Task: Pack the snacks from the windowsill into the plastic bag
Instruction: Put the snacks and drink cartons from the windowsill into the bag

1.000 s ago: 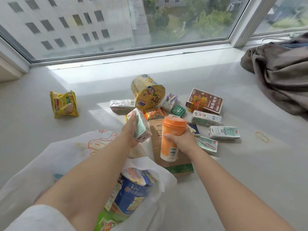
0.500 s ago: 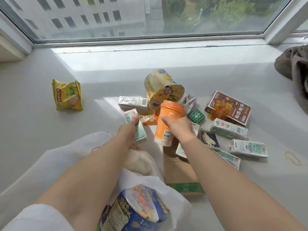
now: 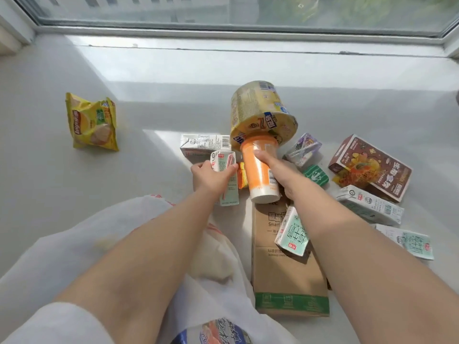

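1. The left hand (image 3: 211, 176) grasps a small pale-green milk carton (image 3: 227, 178), thumb on its left edge and fingers wrapped over its front, holding it upright just above the windowsill (image 3: 149, 108).
2. The right hand (image 3: 280, 173) grips an orange cup (image 3: 259, 170) round its middle; the cup tilts, its orange lid toward the window and its white base toward the person.
3. The cup's lid sits right in front of a yellow noodle bowl (image 3: 260, 112), which lies on its side; whether the two touch cannot be told.
4. The white plastic bag (image 3: 62, 256) lies crumpled on the sill beneath the left forearm, near the person; a blue-and-orange packet (image 3: 216, 331) shows at the bottom edge, seemingly inside the bag's opening.
5. A flat brown paper bag (image 3: 280, 274) with a green band lies just right of the plastic bag, and a green-and-white milk carton (image 3: 291, 232) rests on it, partly under the right forearm.
6. Behind the left hand lies a white carton (image 3: 206, 145) on its side, with a small orange packet (image 3: 242, 175) between the two held items.
7. Right of the right hand are a purple-printed carton (image 3: 303, 148), a small green box (image 3: 315, 175), a brown snack box (image 3: 370, 167) and two more milk cartons (image 3: 370, 206) (image 3: 407, 240).
8. A yellow chip packet (image 3: 92, 121) lies well apart on the left.
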Demonstrator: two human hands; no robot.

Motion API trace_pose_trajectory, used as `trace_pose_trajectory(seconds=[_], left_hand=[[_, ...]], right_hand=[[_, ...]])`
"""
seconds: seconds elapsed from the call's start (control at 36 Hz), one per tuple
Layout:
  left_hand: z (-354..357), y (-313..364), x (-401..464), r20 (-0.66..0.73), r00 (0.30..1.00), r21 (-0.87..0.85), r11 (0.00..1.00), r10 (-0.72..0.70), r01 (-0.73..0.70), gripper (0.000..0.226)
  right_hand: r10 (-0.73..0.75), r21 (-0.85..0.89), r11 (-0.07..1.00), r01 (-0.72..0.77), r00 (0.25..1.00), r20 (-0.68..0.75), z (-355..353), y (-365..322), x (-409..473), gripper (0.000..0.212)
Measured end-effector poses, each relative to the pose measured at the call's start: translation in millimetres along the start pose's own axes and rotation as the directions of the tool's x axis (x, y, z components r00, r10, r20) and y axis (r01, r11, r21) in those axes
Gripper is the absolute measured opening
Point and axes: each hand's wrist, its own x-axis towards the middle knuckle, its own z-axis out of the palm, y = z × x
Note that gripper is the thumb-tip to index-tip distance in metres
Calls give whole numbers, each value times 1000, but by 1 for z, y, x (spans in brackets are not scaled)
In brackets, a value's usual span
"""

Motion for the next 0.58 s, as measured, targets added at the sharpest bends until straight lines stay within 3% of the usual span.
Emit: trace_pose_trajectory(seconds=[0.03, 0.11, 0.14, 0.25, 0.39, 0.5, 0.56, 0.58], left_hand=[[1, 2, 1, 5, 1000, 35, 999, -3, 3, 58], [4, 7, -1, 44, 999, 89, 996, 0, -4, 53], [6, 7, -2, 56, 998, 83, 997, -1, -4, 49], [6, 3, -6, 77, 996, 28, 998, -49, 47, 43], [-9, 6, -15, 211, 964, -250, 944, -162, 213, 33], [-29, 26, -35, 340, 936, -397, 887, -96, 235, 19], [-40, 36, -47, 353, 935, -424, 884, -42, 200, 26], [-45, 40, -54, 353, 935, -448, 875, -13, 182, 27]], right_hand=[[-16, -2, 1000, 16, 1000, 21, 0, -12, -22, 121], [-77, -1, 997, 78, 989, 128, -1, -24, -48, 53], [-90, 1, 996, 91, 986, 140, -2, -25, -49, 43], [-96, 55, 995, 87, 978, 187, -2, -22, -51, 39], [-102, 227, 973, 52, 971, 215, 8, -19, -69, 53], [-159, 393, 915, 88, 976, 152, 4, -17, -96, 27], [-187, 443, 892, 92, 967, 175, -4, -17, -111, 37], [-201, 456, 885, 91, 959, 200, -8, -17, -120, 54]])
